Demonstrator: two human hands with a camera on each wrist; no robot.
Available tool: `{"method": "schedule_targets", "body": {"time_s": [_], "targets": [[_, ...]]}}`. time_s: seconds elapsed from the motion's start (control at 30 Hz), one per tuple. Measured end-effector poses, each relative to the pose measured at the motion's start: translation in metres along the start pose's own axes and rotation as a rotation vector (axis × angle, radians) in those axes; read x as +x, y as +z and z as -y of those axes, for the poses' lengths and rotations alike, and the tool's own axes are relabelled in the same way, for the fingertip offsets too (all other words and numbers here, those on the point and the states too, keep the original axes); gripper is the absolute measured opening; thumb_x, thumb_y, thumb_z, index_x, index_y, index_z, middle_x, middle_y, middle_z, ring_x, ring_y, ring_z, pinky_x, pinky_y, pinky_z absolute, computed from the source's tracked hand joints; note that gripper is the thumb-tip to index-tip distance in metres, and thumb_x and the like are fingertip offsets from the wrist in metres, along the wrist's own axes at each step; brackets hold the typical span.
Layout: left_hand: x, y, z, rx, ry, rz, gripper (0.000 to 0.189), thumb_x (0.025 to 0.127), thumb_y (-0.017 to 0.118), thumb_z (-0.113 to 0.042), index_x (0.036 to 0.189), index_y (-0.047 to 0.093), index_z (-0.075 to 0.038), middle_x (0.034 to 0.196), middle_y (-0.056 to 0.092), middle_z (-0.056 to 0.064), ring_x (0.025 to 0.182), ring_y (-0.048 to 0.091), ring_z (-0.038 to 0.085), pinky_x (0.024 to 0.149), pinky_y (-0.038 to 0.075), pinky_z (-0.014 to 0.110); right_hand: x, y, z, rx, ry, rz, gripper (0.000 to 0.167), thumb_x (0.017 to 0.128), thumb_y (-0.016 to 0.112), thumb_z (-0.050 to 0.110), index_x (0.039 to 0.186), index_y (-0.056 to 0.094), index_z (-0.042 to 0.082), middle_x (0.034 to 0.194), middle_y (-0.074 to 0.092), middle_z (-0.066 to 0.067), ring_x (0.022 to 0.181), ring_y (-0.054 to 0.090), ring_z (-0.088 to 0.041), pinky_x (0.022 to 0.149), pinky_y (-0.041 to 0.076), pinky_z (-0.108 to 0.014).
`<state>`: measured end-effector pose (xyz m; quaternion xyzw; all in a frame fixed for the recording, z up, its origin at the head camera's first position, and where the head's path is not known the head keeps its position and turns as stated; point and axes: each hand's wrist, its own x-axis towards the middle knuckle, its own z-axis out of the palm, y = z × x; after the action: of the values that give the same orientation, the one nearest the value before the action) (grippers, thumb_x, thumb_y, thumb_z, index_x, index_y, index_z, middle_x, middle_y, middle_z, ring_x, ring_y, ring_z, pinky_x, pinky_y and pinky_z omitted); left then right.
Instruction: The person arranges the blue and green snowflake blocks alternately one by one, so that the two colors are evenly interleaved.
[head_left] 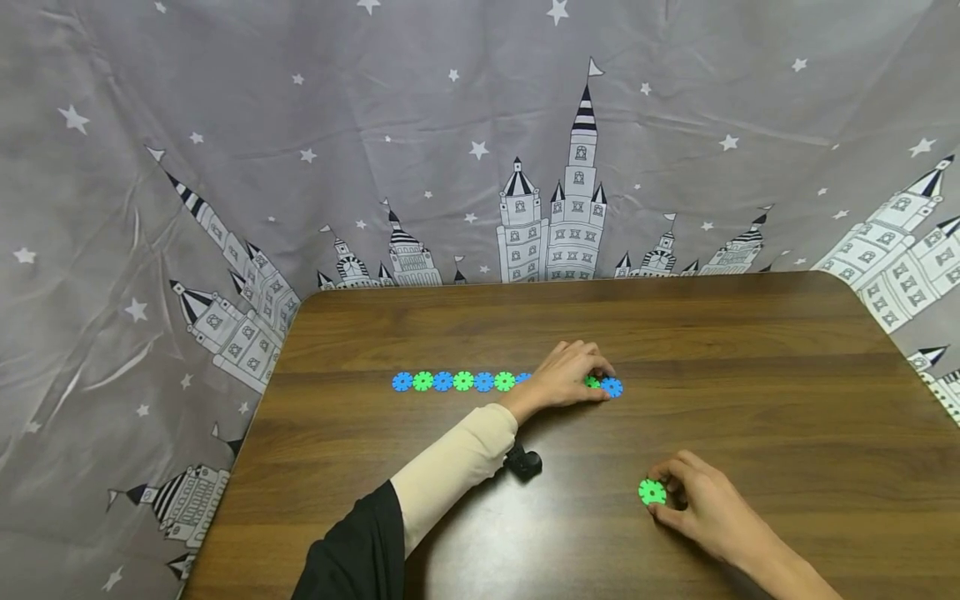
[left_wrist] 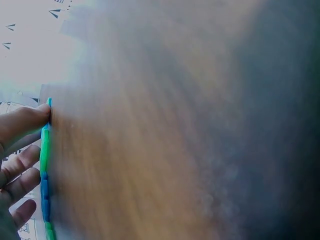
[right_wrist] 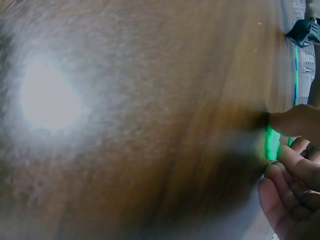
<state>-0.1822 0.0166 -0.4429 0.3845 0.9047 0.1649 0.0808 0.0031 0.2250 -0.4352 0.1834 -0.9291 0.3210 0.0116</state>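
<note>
A straight row of flat notched discs, blue and green by turns, lies on the wooden table; one green disc [head_left: 463, 381] is near its middle. At the row's right end, my left hand [head_left: 562, 375] pinches a blue disc [head_left: 612, 387] between thumb and finger, beside a partly covered green disc [head_left: 592, 382]. This hand hides part of the row. Nearer the front right, my right hand [head_left: 701, 504] holds a loose green disc [head_left: 652, 492] by its edges. The right wrist view shows that green disc [right_wrist: 272, 143] between thumb and fingertips, close to the tabletop.
The brown wooden table [head_left: 360, 333] has rounded far corners. Behind it hangs a grey curtain [head_left: 450, 125] printed with castles and stars. A black device [head_left: 523, 462] sits at the left wrist, under the cream sleeve [head_left: 457, 467].
</note>
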Motion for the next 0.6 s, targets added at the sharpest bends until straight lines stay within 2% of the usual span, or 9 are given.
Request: {"method": "schedule_targets", "body": {"time_s": [0.07,0.3,0.5,0.6], "targets": [[-0.0003,-0.0002,0.0002,-0.008,0.001,0.002,0.037,0.085,0.075,-0.041,0.118,0.071,-0.025,0.098,0.056,-0.011,0.095,0.047,0.007,0.089,0.033,0.025,-0.0011,0.0002,0.0010,-0.034,-0.020,0.003,0.034,0.068,0.086,0.003,0.094,0.066,0.011,0.091,0.056,0.010,0.077,0.055,-0.001,0.063,0.049,-0.021],[-0.0010,-0.0011,0.0006,-0.012,0.003,0.001,0.037,0.085,0.075,-0.041,0.118,0.071,-0.025,0.099,0.057,-0.011,0.096,0.048,0.007,0.091,0.033,0.026,-0.0052,0.0030,0.0049,-0.150,-0.167,-0.022,0.035,0.069,0.084,0.004,0.098,0.065,0.012,0.091,0.057,0.013,0.076,0.051,0.003,0.062,0.049,-0.021],[-0.0006,-0.0012,0.0001,-0.005,0.002,0.006,0.037,0.085,0.075,-0.041,0.118,0.071,-0.026,0.098,0.056,-0.012,0.095,0.047,0.007,0.090,0.033,0.025,-0.0068,0.0032,0.0044,-0.156,-0.221,-0.019,0.035,0.069,0.081,0.003,0.101,0.067,0.008,0.095,0.057,0.010,0.077,0.050,0.003,0.063,0.049,-0.022],[0.0000,-0.0010,-0.0002,-0.002,-0.001,0.007,0.037,0.085,0.075,-0.041,0.118,0.071,-0.026,0.098,0.056,-0.012,0.095,0.047,0.007,0.089,0.033,0.024,-0.0078,0.0019,0.0042,-0.156,-0.220,0.001,0.036,0.069,0.080,0.003,0.104,0.068,0.007,0.097,0.058,0.009,0.079,0.052,0.002,0.064,0.050,-0.023]]}}
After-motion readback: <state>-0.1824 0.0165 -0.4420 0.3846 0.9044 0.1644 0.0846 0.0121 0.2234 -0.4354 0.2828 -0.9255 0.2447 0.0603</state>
